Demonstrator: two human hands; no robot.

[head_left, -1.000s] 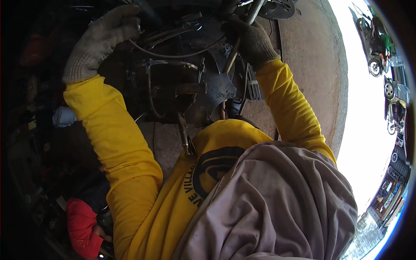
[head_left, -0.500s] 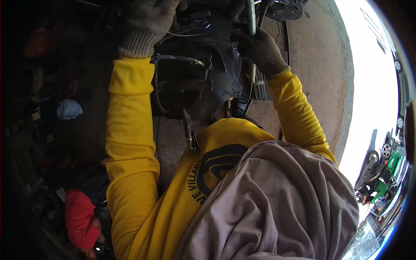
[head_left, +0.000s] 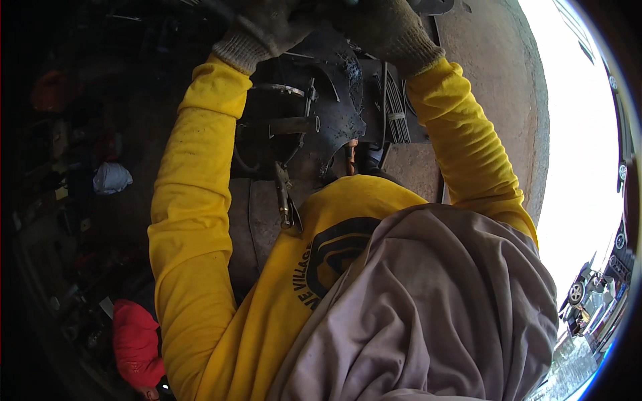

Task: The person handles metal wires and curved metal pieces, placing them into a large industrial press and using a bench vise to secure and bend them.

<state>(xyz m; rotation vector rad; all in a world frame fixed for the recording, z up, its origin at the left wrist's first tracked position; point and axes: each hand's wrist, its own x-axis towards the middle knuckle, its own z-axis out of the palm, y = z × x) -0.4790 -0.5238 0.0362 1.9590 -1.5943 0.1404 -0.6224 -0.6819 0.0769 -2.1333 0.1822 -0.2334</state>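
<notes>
My left hand (head_left: 271, 28), in a dirty knitted work glove, is at the top edge of the view, over the far side of a dark metal workpiece. My right hand (head_left: 391, 32), gloved the same way, has come close beside it. The fingers of both are in shadow or cut off by the edge, so what they hold is hidden. Below them lies a dark metal plate (head_left: 338, 100) with a ragged, crusted edge. A short metal tube (head_left: 294, 125) sits within a bent metal frame (head_left: 275, 88). Locking pliers (head_left: 284, 200) hang at the near side, by my yellow sweatshirt.
A bundle of thin rods (head_left: 396, 112) lies right of the plate, beside a dark cable (head_left: 384, 100). A person in a red top (head_left: 137, 341) is at the lower left. A whitish bag (head_left: 112, 178) lies on the left. Bright daylight shows beyond the concrete floor (head_left: 495, 87).
My right hand has moved up and left from a metal bar, which no longer shows. My left hand has shifted right, so both hands are now close together.
</notes>
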